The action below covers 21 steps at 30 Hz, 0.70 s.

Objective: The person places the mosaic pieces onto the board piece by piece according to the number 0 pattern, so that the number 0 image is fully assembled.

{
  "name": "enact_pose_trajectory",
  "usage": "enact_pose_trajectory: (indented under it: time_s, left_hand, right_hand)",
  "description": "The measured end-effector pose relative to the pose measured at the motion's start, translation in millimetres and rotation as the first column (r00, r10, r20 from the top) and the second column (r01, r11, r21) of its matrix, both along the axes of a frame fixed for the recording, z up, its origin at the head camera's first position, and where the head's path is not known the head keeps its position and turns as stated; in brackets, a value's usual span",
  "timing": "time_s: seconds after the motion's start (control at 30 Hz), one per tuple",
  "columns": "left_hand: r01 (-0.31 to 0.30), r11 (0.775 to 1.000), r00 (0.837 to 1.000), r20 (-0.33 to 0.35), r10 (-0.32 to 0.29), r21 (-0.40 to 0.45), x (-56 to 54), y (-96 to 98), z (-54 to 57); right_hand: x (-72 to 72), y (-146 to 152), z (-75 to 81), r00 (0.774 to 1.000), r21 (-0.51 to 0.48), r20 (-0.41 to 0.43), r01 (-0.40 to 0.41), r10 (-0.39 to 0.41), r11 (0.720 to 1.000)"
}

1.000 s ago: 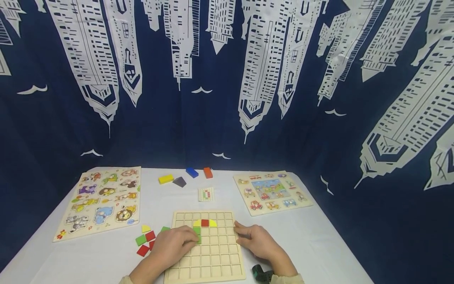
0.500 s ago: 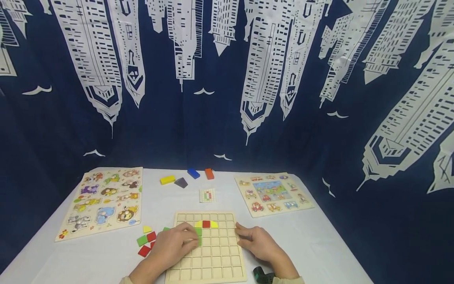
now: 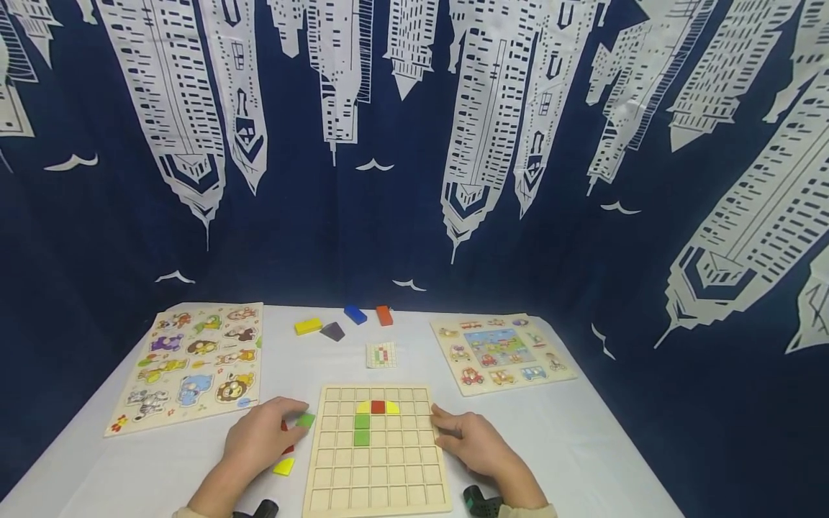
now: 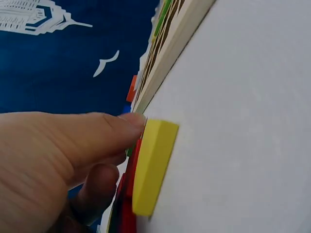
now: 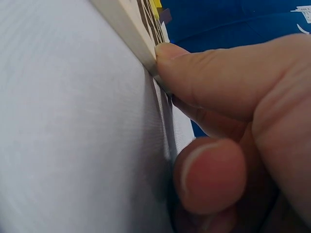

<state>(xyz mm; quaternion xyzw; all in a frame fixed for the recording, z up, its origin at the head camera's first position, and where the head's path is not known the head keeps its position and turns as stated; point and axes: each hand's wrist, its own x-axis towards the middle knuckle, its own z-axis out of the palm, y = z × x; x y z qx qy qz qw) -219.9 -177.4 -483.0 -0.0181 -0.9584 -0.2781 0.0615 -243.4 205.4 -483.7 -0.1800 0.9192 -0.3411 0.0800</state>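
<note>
A pale wooden grid board [image 3: 378,496] lies flat in the middle of the table. Two green squares [image 3: 361,429], a red square [image 3: 378,407] and yellow quarter-round pieces [image 3: 392,408] sit in its cells. My left hand [image 3: 259,435] is left of the board, thumb and index finger parted around a loose green tile [image 3: 306,420]. Beneath that hand, red tiles [image 4: 127,194] and a yellow piece [image 4: 155,167] lie on the cloth, partly hidden. At the board's right edge my right hand [image 3: 473,442] rests; its fingertip touches the board's side [image 5: 131,34] in the right wrist view.
An animal puzzle [image 3: 194,360] stands at left and a vehicle puzzle [image 3: 501,352] at right. A small pattern card [image 3: 381,355] lies behind the board. Farther back are yellow [image 3: 308,326], grey [image 3: 333,332], blue [image 3: 355,314] and orange [image 3: 384,316] blocks.
My left hand has left the green squares on the board and moved left to the loose tiles. Both green squares now show fully. My right hand stays at the board's edge.
</note>
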Motion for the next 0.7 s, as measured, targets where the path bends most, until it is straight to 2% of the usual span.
enact_pose_trajectory:
  time_s: [0.2,0.4,0.47,0.53,0.6,0.7]
  left_hand:
    - [-0.004,1.000,1.000,-0.004,0.004,-0.021,-2.4,1.5,-3.4]
    - [-0.051,0.999,0.998,-0.023,0.051,-0.017,1.7,4.1,3.5]
    - [-0.044,0.999,0.998,-0.038,0.043,0.000,6.2,11.3,7.0]
    - [-0.001,1.000,0.998,-0.064,0.002,0.010,12.5,22.5,9.5]
    - [0.074,0.997,0.992,-0.106,-0.073,0.008,19.5,36.0,9.8]
    - [0.205,0.979,0.967,-0.155,-0.203,-0.007,28.6,54.7,6.8]
  right_hand:
    - [-1.6,-2.7,-0.7,1.000,0.002,0.008,0.027,-0.027,1.000]
    - [-0.3,-3.1,-1.9,0.999,-0.012,0.025,0.041,-0.041,0.999]
    - [0.4,-2.5,-2.2,0.999,-0.016,0.022,0.033,-0.033,0.999]
    - [1.2,-2.0,-1.6,1.000,-0.019,0.009,0.022,-0.022,1.000]
    - [2.0,-1.5,-1.3,1.000,-0.020,0.003,0.017,-0.017,1.000]
    - [2.8,-0.9,-0.7,1.000,-0.020,-0.008,0.009,-0.010,1.000]
